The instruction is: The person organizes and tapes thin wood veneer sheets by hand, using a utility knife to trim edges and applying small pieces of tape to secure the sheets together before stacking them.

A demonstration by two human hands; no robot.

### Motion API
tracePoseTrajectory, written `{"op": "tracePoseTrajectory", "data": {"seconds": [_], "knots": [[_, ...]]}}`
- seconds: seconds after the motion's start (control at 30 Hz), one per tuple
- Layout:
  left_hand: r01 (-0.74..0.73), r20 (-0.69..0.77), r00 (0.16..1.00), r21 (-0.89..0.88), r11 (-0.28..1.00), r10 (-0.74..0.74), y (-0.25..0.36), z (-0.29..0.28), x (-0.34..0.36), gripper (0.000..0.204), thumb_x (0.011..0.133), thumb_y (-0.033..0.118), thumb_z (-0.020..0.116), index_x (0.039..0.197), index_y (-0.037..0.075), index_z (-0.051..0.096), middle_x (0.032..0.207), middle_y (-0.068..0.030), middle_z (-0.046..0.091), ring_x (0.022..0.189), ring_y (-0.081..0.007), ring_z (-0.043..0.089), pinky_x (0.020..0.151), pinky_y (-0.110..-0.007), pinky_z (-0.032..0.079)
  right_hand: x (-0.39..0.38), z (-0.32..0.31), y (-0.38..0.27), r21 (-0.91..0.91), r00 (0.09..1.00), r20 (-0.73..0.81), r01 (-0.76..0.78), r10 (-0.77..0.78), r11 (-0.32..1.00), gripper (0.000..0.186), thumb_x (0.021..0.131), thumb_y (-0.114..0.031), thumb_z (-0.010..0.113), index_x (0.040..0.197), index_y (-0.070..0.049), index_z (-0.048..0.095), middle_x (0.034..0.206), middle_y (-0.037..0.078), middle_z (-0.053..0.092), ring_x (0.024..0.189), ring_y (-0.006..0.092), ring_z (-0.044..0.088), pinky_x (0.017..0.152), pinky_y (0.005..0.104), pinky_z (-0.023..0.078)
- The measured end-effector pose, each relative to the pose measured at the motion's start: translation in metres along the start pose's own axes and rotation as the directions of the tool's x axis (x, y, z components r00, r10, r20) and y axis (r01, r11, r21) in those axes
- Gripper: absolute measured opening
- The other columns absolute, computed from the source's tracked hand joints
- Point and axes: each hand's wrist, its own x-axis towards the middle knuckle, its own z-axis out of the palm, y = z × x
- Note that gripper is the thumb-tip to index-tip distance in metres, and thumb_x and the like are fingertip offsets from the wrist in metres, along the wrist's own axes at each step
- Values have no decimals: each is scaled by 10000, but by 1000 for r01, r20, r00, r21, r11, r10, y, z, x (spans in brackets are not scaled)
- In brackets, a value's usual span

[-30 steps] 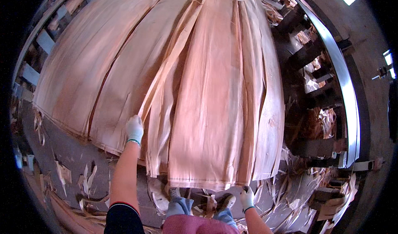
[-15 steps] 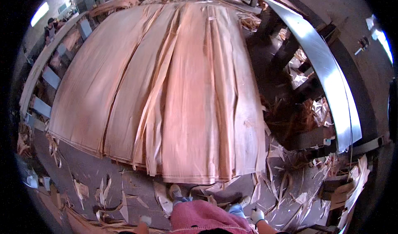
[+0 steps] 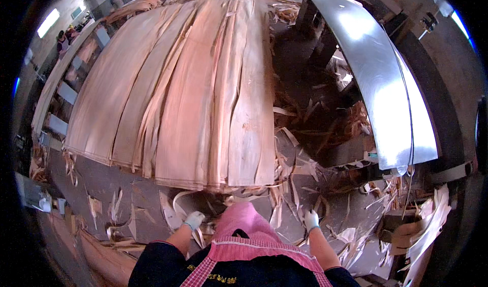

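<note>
My left hand (image 3: 194, 220), in a pale glove, hangs in the air below the near edge of a wide stack of wood veneer sheets (image 3: 185, 104). Its fingers are curled in and nothing shows in them. My right hand (image 3: 311, 219), gloved too, hangs to the right of the stack's near corner. Its fingers are closed, with a small dark spot at their tips that I cannot make out. Neither hand touches the stack. The sheets are long, pinkish-tan strips lying side by side, with rumpled, overlapping edges between them.
A long shiny metal sheet (image 3: 376, 78) on dark supports runs along the right, a dark cable across it. Veneer scraps (image 3: 351, 236) litter the floor. Torn veneer (image 3: 427, 231) is piled at the lower right. A rail (image 3: 53, 91) borders the stack's left. A person (image 3: 62, 43) stands far left.
My view has shifted right and tilted down, so the stack sits further left and higher. Both hands have come further into view, raised beside the pink apron.
</note>
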Motion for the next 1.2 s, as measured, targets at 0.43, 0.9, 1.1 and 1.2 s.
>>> {"op": "tracePoseTrajectory", "data": {"seconds": [0.43, 0.9, 1.1, 1.2], "knots": [[69, 75, 990, 482, 873, -120, 183, 73, 246, 277, 854, 218, 483, 903, 89, 723, 929, -150, 694, 837, -324, 663, 730, -462, 525, 242, -158, -242, -360, 923, 275, 360, -271, 861, 308, 882, -217, 569, 1098, -2, 614, 950, 158, 678, 861, 208, 629, 776, 332, 483], [88, -106, 929, -869, 487, -355, 497, -180, 595, 357, 965, 346, 470, 1012, 33, 638, 956, -78, 654, 855, -238, 601, 822, -357, 474, 532, -251, -326, 59, 945, 254, 196, -204, 979, 224, 937, -218, 558, 983, -16, 644, 783, 6, 618, 675, 100, 537, 600, 270, 437], [-188, -158, 839, -982, -6, -521, 495, -251, 701, 232, 954, 239, 530, 1010, 35, 624, 944, -70, 646, 861, -185, 605, 765, -335, 519, 692, -208, -458, -114, 834, 311, 508, -455, 854, 233, 959, -230, 531, 1007, -10, 590, 767, 32, 594, 558, 123, 503, 523, 295, 415], [-318, -166, 821, -928, -196, -546, 455, -300, 726, 207, 941, 233, 548, 943, 41, 624, 886, -53, 630, 819, -170, 592, 758, -319, 526, 702, -178, -565, 52, 848, 454, 283, -275, 958, 228, 968, -206, 524, 1067, -21, 613, 787, 15, 608, 526, 92, 489, 490, 258, 409]]}}
